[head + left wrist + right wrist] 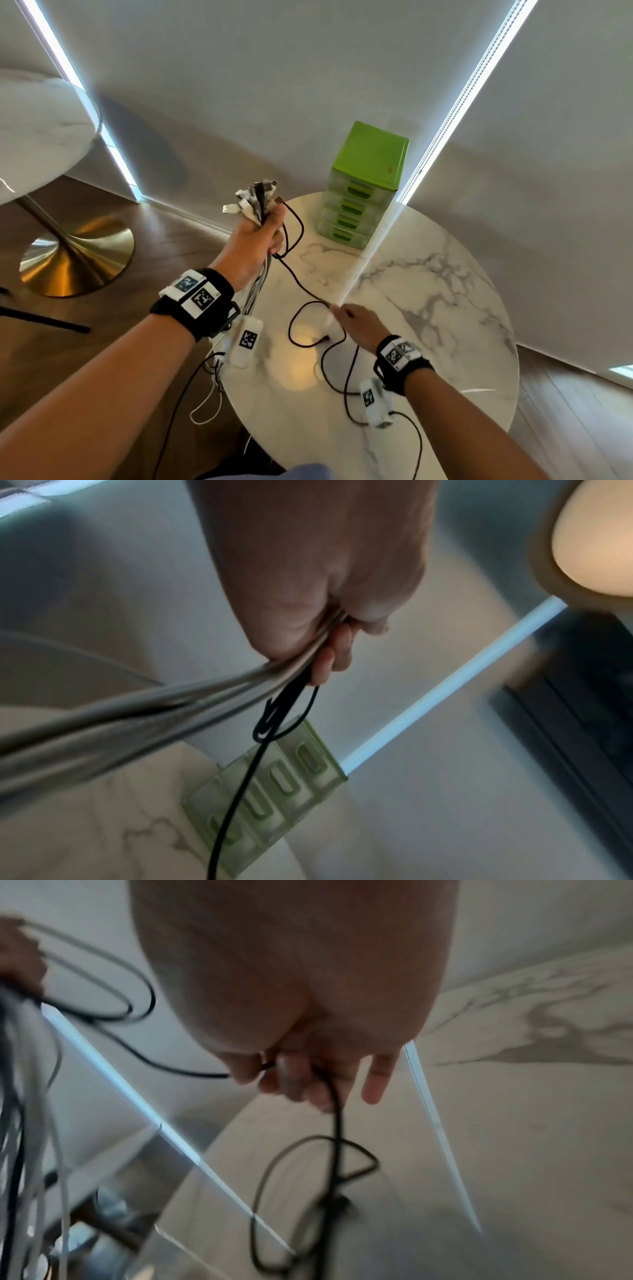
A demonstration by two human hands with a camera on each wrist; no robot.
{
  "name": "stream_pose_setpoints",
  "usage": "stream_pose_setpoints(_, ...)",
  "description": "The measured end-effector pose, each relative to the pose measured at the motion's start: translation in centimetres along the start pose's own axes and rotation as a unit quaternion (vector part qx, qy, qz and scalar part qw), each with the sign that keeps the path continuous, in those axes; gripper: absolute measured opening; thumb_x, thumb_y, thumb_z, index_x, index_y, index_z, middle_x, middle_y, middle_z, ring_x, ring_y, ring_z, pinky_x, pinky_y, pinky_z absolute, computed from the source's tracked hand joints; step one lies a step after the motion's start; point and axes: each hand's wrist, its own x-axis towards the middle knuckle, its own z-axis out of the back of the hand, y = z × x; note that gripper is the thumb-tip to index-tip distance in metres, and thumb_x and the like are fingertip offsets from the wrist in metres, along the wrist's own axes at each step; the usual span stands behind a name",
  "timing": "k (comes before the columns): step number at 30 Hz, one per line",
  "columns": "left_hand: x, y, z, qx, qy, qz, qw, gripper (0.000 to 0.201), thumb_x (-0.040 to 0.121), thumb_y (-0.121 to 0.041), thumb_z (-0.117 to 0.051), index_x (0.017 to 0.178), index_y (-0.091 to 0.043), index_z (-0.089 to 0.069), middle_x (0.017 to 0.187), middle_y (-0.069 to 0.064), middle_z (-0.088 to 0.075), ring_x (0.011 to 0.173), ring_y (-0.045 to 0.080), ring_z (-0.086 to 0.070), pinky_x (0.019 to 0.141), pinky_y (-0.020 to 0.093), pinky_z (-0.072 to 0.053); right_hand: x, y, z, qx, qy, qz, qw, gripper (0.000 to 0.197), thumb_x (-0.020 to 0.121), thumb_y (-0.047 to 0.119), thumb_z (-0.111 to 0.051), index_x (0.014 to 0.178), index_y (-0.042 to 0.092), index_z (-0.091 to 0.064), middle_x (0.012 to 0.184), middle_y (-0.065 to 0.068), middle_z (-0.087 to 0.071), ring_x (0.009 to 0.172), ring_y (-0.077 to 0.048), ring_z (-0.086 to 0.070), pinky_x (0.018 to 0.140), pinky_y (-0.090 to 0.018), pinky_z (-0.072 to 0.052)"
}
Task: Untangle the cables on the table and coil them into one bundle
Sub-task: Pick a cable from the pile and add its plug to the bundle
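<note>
My left hand (pixel 262 233) (pixel 329 631) is raised above the table's left edge and grips a bundle of white and grey cables (pixel 255 200) (pixel 137 718); their plugs stick up out of the fist and the cords hang down past the wrist. A black cable (pixel 298 284) (pixel 240 785) (pixel 337 1123) runs from that fist down to my right hand (pixel 356 323) (pixel 298 1080), which pinches it low over the table's middle. The rest of the black cable lies in loose loops on the marble table (pixel 428 308).
A green drawer box (pixel 363 181) (pixel 274 785) stands at the table's far edge by the wall. A second round table with a brass base (pixel 75 257) stands to the left. Thin white and black cords (pixel 205 404) dangle off the near-left table edge.
</note>
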Motion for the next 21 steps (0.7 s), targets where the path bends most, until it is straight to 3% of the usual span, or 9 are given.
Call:
stream_pose_setpoints(3, -0.4, 1.1, -0.4, 0.114, 0.017, 0.017, 0.993, 0.023, 0.103, -0.030, -0.055, 0.085, -0.022, -0.046, 0.068, 0.000, -0.033, 0.057, 0.018, -0.030, 0.057, 0.036, -0.031, 1.8, 3.1, 3.0, 0.069, -0.161, -0.001, 0.985, 0.045, 0.104, 0.046, -0.044, 0.075, 0.012, -0.049, 0.070, -0.002, -0.053, 0.078, -0.030, -0.055, 0.069, -0.036, -0.040)
stream_pose_setpoints(6, -1.0, 1.7, -1.8, 0.087, 0.028, 0.067, 0.994, 0.030, 0.107, -0.027, -0.051, 0.079, -0.024, -0.042, 0.066, -0.001, -0.029, 0.056, 0.014, -0.029, 0.055, 0.033, -0.027, 2.2, 6.9, 4.9, 0.175, -0.245, 0.065, 0.952, 0.040, 0.106, 0.041, -0.041, 0.082, 0.012, -0.054, 0.074, 0.000, -0.054, 0.077, -0.031, -0.056, 0.077, -0.049, -0.053)
stream_pose_setpoints(8, -1.3, 2.2, -3.0, 0.059, 0.037, 0.091, 0.993, 0.029, 0.108, -0.027, -0.049, 0.080, -0.024, -0.044, 0.065, -0.005, -0.032, 0.055, 0.011, -0.029, 0.053, 0.028, -0.026, 1.7, 9.4, 5.4, 0.204, -0.245, 0.126, 0.939, 0.040, 0.108, 0.035, -0.036, 0.085, 0.006, -0.052, 0.076, -0.003, -0.052, 0.073, -0.029, -0.051, 0.074, -0.049, -0.049)
stream_pose_setpoints(10, -1.5, 2.6, -3.8, 0.023, 0.034, 0.110, 0.993, 0.027, 0.108, -0.027, -0.049, 0.081, -0.023, -0.050, 0.062, -0.008, -0.036, 0.054, 0.010, -0.028, 0.052, 0.026, -0.025, 0.9, 11.2, 5.5, 0.214, -0.217, 0.183, 0.935, 0.036, 0.107, 0.029, -0.035, 0.085, 0.004, -0.047, 0.074, -0.002, -0.048, 0.068, -0.017, -0.043, 0.067, -0.044, -0.041)
stream_pose_setpoints(14, -1.2, 2.9, -4.3, -0.045, 0.013, 0.142, 0.989, 0.030, 0.107, -0.025, -0.051, 0.079, -0.020, -0.059, 0.061, -0.005, -0.041, 0.053, 0.010, -0.032, 0.052, 0.026, -0.026, 0.2, 11.9, 4.8, 0.194, -0.165, 0.227, 0.940, 0.023, 0.107, 0.016, -0.037, 0.086, 0.008, -0.043, 0.071, 0.006, -0.049, 0.062, -0.007, -0.043, 0.063, -0.030, -0.039)
stream_pose_setpoints(18, -0.8, 2.9, -4.1, -0.079, 0.003, 0.175, 0.981, 0.025, 0.106, -0.025, -0.052, 0.083, -0.016, -0.055, 0.065, 0.001, -0.041, 0.050, 0.010, -0.035, 0.048, 0.024, -0.030, 0.3, 11.2, 5.0, 0.134, -0.132, 0.255, 0.948, 0.020, 0.108, 0.024, -0.042, 0.094, 0.010, -0.048, 0.083, -0.003, -0.061, 0.074, -0.019, -0.056, 0.068, -0.039, -0.047)
stream_pose_setpoints(21, -0.2, 3.1, -4.1, -0.041, -0.001, 0.156, 0.987, 0.026, 0.104, -0.022, -0.055, 0.079, -0.016, -0.057, 0.064, 0.001, -0.045, 0.050, 0.011, -0.037, 0.050, 0.026, -0.032, 0.1, 10.4, 5.4, 0.110, -0.113, 0.259, 0.953, 0.020, 0.106, 0.029, -0.048, 0.095, 0.013, -0.047, 0.080, 0.005, -0.063, 0.068, -0.006, -0.057, 0.063, -0.027, -0.047)
